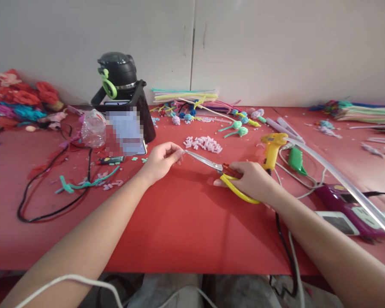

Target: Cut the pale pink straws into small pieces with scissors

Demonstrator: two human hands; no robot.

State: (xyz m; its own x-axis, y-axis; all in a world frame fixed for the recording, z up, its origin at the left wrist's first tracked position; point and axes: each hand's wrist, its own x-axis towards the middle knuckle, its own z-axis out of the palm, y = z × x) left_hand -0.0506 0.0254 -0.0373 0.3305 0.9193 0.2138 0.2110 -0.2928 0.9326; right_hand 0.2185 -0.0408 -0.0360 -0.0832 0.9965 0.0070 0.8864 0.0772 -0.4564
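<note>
My right hand (248, 182) grips a pair of scissors (208, 161) with a yellow and a red handle. The blades look nearly closed and point left. Their tip meets the fingers of my left hand (163, 160), which is pinched closed. Whatever sits between those fingertips is too small to make out. Just beyond the blades lies a pile of short pale pink fuzzy pieces (203, 144). To the left, a mint-green pipe cleaner (93, 184) rests on the red table (179, 231) among small cut bits.
A yellow glue gun (272, 149) with a long clear stick stands right of my right hand. Cords trail near a purple power strip (356, 205). A black bottle (118, 77) and a phone (125, 132) stand at back left. Pipe cleaner bundles (186, 96) lie along the wall.
</note>
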